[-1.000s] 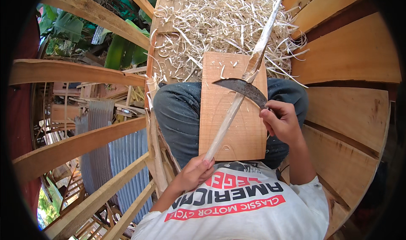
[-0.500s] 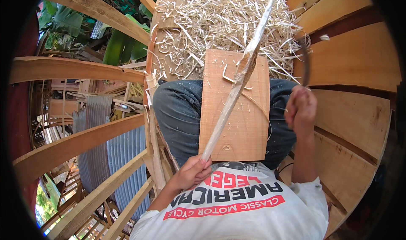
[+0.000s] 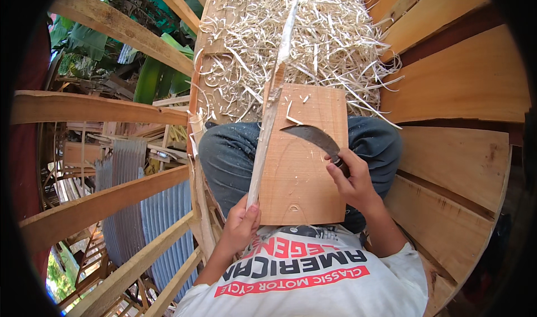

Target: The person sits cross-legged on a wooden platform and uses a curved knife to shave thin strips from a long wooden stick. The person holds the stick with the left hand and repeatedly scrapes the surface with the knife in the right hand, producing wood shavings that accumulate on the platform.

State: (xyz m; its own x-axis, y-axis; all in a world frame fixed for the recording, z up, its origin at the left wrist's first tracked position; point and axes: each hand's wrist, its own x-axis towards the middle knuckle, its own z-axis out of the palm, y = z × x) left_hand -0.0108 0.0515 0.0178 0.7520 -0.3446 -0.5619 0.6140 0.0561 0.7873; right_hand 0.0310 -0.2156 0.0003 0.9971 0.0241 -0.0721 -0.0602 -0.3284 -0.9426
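Observation:
My left hand [image 3: 241,225] is closed around the near end of a long pale wooden stick [image 3: 262,156]. The stick slants up and away across the left edge of a flat wooden board [image 3: 305,197] that rests on my lap. Its middle is rough and brownish, and its far part is paler. In my right hand [image 3: 353,178], gripped by its dark handle, is a curved sickle-like knife [image 3: 311,136]. The blade lies over the board with its tip to the left, a little apart from the stick. A bent shaving [image 3: 291,113] and small chips lie on the board.
Beyond my knees, curly wood shavings [image 3: 313,48] cover the plank floor [image 3: 221,43]. A plank wall [image 3: 447,155] stands close on the right. Wooden rails [image 3: 106,202] run along the left, with corrugated sheets [image 3: 168,216] and scrap wood outside them.
My right hand has brought the knife from the right side in over the board. The stick has swung left to a steeper angle. A long thin shaving has gone from the board.

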